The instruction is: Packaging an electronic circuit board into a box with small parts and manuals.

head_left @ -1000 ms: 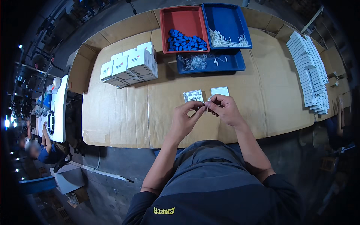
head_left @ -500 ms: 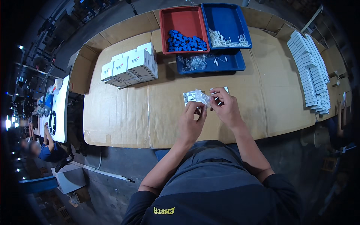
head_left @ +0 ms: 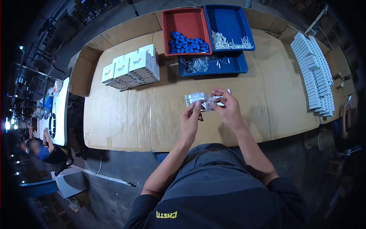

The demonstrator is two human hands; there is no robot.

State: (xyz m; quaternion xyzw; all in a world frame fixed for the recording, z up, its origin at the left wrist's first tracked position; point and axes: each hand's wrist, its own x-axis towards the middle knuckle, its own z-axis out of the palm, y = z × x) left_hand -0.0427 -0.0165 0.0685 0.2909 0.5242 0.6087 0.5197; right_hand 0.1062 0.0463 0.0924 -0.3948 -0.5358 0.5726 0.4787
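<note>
Between my hands, low over the cardboard-covered table, is a small clear plastic bag (head_left: 207,102). My left hand (head_left: 190,119) pinches its left side between thumb and fingers. The bag's right side is gripped by my right hand (head_left: 228,110), with thumb and index finger closed on it. Whatever lies inside the bag is too small to make out. Just beyond my left fingertips rests a flat white piece (head_left: 189,100), partly covered by the bag. Another white piece shows only in part behind my right fingers.
A red tray (head_left: 185,21) holds blue parts, beside a blue tray (head_left: 227,19) of white pins. Below them, another blue tray (head_left: 232,68) carries clear bags. White boxes (head_left: 131,66) are stacked left; white pieces (head_left: 312,74) stand in rows right. A co-worker (head_left: 49,150) sits far left.
The crumpled bag is now spread flatter between my hands. My left hand has shifted slightly left and its thumb has turned upward; my right hand stays on the bag.
</note>
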